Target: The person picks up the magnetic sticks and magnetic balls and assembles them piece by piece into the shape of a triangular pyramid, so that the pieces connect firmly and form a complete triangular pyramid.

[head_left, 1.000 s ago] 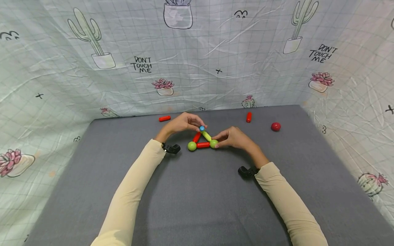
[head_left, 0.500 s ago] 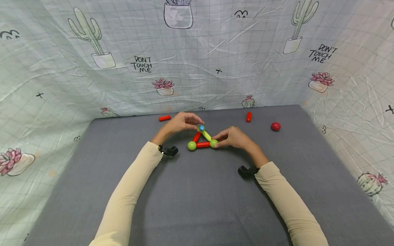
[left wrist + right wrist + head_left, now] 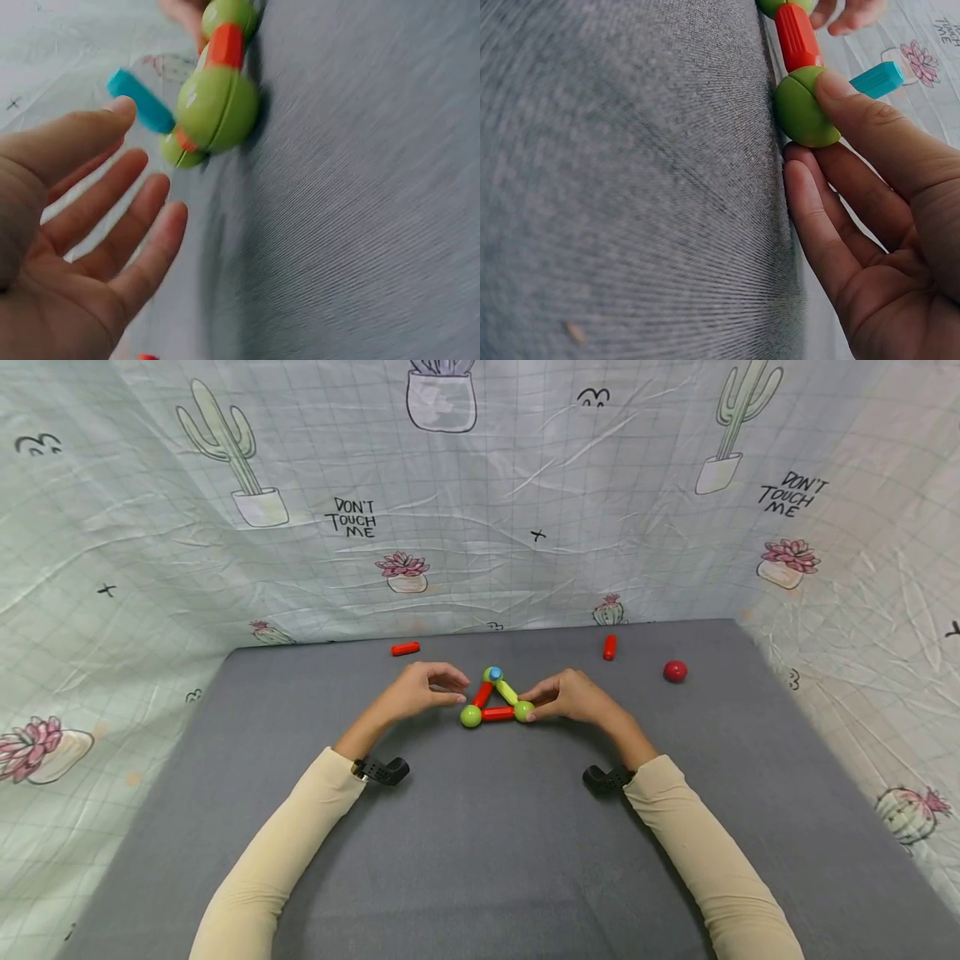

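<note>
Grey felt surface (image 3: 480, 860), centre-back: rod-and-ball triangle (image 3: 495, 700), flat; my right hand (image 3: 570, 697), its grip pinching the right green ball (image 3: 523, 711); left hand (image 3: 420, 689) slack-fingered and empty beside the left ball (image 3: 470, 716); I'd steady both corners, pressing lightly.

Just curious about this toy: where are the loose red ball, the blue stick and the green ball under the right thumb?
Loose red ball (image 3: 674, 671), head view, its middle.
Blue stick (image 3: 877, 79), right wrist view, its side.
Green ball (image 3: 802, 111), right wrist view, its front.
</note>
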A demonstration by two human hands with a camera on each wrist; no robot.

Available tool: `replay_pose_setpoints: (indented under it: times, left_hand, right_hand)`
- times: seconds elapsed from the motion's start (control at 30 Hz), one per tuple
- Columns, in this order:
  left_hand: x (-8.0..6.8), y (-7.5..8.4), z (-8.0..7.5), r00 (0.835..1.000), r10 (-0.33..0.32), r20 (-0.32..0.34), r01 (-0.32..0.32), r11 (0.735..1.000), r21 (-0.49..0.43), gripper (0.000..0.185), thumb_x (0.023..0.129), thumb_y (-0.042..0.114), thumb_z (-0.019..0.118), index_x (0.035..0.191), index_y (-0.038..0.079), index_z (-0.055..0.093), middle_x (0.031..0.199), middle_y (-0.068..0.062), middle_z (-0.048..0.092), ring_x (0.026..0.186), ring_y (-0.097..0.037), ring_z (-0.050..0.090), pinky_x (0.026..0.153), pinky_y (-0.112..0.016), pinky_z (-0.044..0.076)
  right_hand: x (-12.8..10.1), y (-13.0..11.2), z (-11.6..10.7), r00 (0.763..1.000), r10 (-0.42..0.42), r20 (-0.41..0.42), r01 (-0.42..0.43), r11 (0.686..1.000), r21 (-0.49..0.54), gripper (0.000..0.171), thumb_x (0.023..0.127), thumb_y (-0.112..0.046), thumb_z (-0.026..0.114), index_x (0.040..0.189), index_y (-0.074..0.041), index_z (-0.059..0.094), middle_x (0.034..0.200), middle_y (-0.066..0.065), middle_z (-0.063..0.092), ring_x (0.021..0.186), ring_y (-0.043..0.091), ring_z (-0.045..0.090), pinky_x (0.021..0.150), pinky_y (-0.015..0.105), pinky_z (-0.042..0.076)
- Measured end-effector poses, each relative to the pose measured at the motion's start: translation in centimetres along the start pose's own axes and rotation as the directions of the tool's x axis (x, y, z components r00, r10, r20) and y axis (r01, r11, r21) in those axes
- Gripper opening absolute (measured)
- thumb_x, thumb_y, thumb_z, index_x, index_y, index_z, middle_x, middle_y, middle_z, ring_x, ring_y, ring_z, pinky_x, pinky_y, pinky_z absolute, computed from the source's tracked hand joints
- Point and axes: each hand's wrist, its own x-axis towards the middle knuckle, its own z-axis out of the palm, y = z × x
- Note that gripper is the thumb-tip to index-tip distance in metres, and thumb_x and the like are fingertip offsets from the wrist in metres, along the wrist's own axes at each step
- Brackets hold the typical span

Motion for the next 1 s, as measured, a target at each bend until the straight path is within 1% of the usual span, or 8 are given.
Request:
replay_pose_setpoints:
  times: [0.17,0.27,0.37,0.5,0.6,0.8,0.87,1.0]
  left_hand:
    - [-0.7,0.1,1.6,0.999,-0.043,-0.019,0.042,0.999,-0.011,0.031,0.085,0.014,0.085,0.113,0.006,0.074,0.113,-0.007,0.074,0.105,-0.021,0.071,0.087,-0.036,0.057]
    - [-0.8,0.2,2.5,0.997,-0.069,-0.023,0.068,0.997,-0.041,0.030,0.083,0.013,0.086,0.111,0.006,0.075,0.111,-0.008,0.075,0.104,-0.021,0.072,0.086,-0.035,0.058]
    - [-0.9,0.1,3.1,0.996,-0.080,-0.047,0.077,0.996,-0.053,0.028,0.082,0.011,0.086,0.108,0.006,0.076,0.108,-0.009,0.075,0.102,-0.022,0.072,0.086,-0.034,0.059]
    - [-1.2,0.2,3.5,0.991,-0.101,-0.082,0.097,0.994,-0.048,0.025,0.082,0.010,0.087,0.105,0.006,0.076,0.104,-0.008,0.075,0.098,-0.021,0.071,0.085,-0.033,0.058]
    - [-1.4,0.3,3.6,0.989,-0.119,-0.092,0.115,0.992,-0.054,0.026,0.081,0.010,0.087,0.104,0.005,0.076,0.104,-0.009,0.075,0.098,-0.021,0.071,0.085,-0.033,0.059]
    - [-1.5,0.7,3.8,0.981,-0.157,-0.113,0.150,0.986,-0.067,0.028,0.079,0.008,0.089,0.104,0.005,0.077,0.105,-0.009,0.075,0.098,-0.021,0.073,0.084,-0.031,0.059]
    - [-1.6,0.7,3.9,0.978,-0.168,-0.126,0.161,0.984,-0.071,0.029,0.078,0.009,0.089,0.104,0.006,0.077,0.104,-0.009,0.076,0.097,-0.021,0.073,0.083,-0.031,0.059]
    - [-1.7,0.7,4.1,0.970,-0.184,-0.156,0.171,0.981,-0.091,0.030,0.077,0.010,0.091,0.104,0.006,0.078,0.099,-0.008,0.078,0.094,-0.019,0.074,0.080,-0.030,0.059]
  right_hand:
    - [0.0,0.0,-0.1,1.000,-0.003,0.000,0.003,1.000,0.004,0.037,0.081,-0.022,0.088,0.116,-0.014,0.079,0.108,0.003,0.077,0.098,0.014,0.072,0.079,0.027,0.058]
    - [0.0,0.0,-0.1,1.000,0.003,0.004,-0.003,1.000,0.005,0.037,0.081,-0.023,0.088,0.116,-0.014,0.079,0.108,0.003,0.077,0.098,0.014,0.072,0.079,0.028,0.058]
    - [0.0,0.0,0.0,1.000,0.007,0.008,-0.007,1.000,0.007,0.037,0.082,-0.022,0.088,0.116,-0.014,0.079,0.109,0.003,0.077,0.098,0.014,0.072,0.080,0.028,0.058]
    - [0.0,0.0,0.0,1.000,0.016,0.010,-0.016,1.000,0.012,0.036,0.082,-0.022,0.088,0.116,-0.015,0.079,0.109,0.002,0.077,0.098,0.013,0.072,0.080,0.028,0.058]
    - [0.0,-0.1,0.0,1.000,0.017,0.015,-0.018,1.000,0.014,0.036,0.081,-0.021,0.088,0.116,-0.016,0.079,0.109,0.002,0.077,0.098,0.012,0.072,0.080,0.027,0.058]
    - [0.0,-0.1,-0.1,1.000,0.002,0.025,-0.002,1.000,0.027,0.037,0.082,-0.020,0.087,0.117,-0.013,0.078,0.110,0.004,0.077,0.099,0.015,0.072,0.080,0.028,0.058]
    - [-0.1,0.0,-0.1,0.999,-0.008,0.036,0.006,0.999,0.049,0.037,0.083,-0.018,0.086,0.119,-0.010,0.077,0.112,0.007,0.076,0.101,0.018,0.073,0.082,0.029,0.059]
    - [-0.3,0.0,-0.4,0.994,-0.065,0.083,0.057,0.994,0.092,0.038,0.087,-0.014,0.082,0.123,-0.005,0.074,0.118,0.012,0.074,0.107,0.024,0.072,0.086,0.032,0.059]
